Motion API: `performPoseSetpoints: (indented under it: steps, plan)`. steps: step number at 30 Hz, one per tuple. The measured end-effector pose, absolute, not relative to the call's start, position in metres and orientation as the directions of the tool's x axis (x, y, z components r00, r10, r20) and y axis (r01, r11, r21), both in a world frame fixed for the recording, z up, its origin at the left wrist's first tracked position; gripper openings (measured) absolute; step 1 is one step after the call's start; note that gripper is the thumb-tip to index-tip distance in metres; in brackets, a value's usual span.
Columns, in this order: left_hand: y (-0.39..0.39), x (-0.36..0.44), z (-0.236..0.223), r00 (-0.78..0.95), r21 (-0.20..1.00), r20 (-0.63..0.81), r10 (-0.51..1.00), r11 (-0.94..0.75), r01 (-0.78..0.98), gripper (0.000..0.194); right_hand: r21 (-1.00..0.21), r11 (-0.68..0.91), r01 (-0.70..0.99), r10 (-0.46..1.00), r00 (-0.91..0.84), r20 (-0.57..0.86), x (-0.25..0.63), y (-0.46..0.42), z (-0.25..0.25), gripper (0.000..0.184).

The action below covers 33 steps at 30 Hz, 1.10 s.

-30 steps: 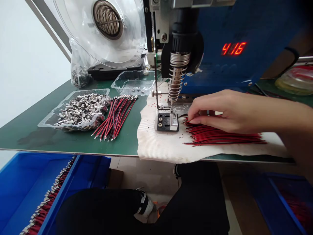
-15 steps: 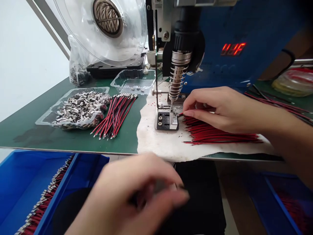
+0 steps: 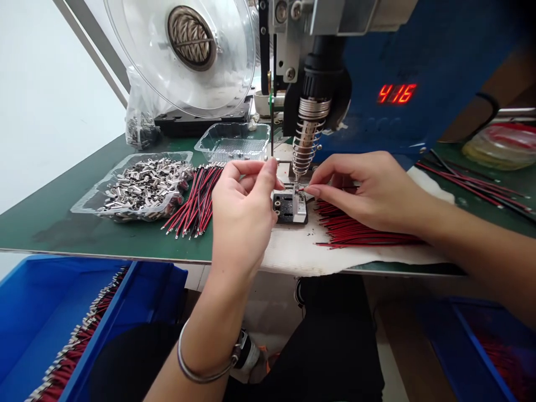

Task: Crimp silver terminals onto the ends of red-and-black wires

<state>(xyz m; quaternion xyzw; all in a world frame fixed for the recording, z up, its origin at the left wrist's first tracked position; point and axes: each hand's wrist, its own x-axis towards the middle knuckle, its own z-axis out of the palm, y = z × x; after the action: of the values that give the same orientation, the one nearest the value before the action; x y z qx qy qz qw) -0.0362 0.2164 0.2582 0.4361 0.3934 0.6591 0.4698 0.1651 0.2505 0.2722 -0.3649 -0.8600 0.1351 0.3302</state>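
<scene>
My right hand (image 3: 372,192) pinches a red and black wire (image 3: 354,188), its tip end close to a small silver block (image 3: 298,209) on a black base plate. Directly above the block stands the spring-wrapped soldering tip (image 3: 309,137) of the machine. On the left side of the block, my left hand (image 3: 245,209) has thumb and fingers pressed together; what sits between them is hidden. Beneath my right hand, a row of red and black wires (image 3: 355,230) lies on a white cloth (image 3: 305,258).
At left, a clear tray (image 3: 138,187) holds many small metal connectors beside a bundle of wires (image 3: 193,206). Behind them are another clear tray (image 3: 234,139) and a large clear reel (image 3: 228,72). A blue bin (image 3: 54,301) stands below the table edge. The blue machine (image 3: 368,128) shows red digits.
My left hand has risen from below the table edge to the silver block, fingers closed. My right hand stays at the block with the wire. The view has shifted slightly.
</scene>
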Motion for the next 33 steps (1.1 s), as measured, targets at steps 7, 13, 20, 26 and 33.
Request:
performPoseSetpoints:
  steps: [7,13,20,26,33]
  plan:
    - [0.214,-0.037,0.248,-0.198,0.916,0.149,0.969,-0.210,-0.342,0.017,-0.376,0.759,0.531,0.648,-0.568,0.507,0.165,0.254,0.266,0.016]
    - [0.210,-0.039,0.245,-0.199,0.921,0.153,0.968,-0.213,-0.326,0.004,-0.376,0.756,0.536,0.652,-0.559,0.513,0.165,0.252,0.266,0.015]
    - [0.210,-0.040,0.238,-0.190,0.942,0.195,0.962,-0.238,-0.236,0.009,-0.404,0.735,0.545,0.675,-0.528,0.516,0.164,0.248,0.267,0.015]
    - [0.209,-0.042,0.238,-0.161,0.967,0.206,0.965,-0.226,-0.121,0.004,-0.438,0.710,0.551,0.702,-0.506,0.502,0.161,0.246,0.269,0.016]
    - [0.206,-0.038,0.242,-0.144,0.984,0.160,0.977,-0.170,-0.060,0.003,-0.424,0.716,0.554,0.695,-0.511,0.505,0.162,0.245,0.269,0.016]
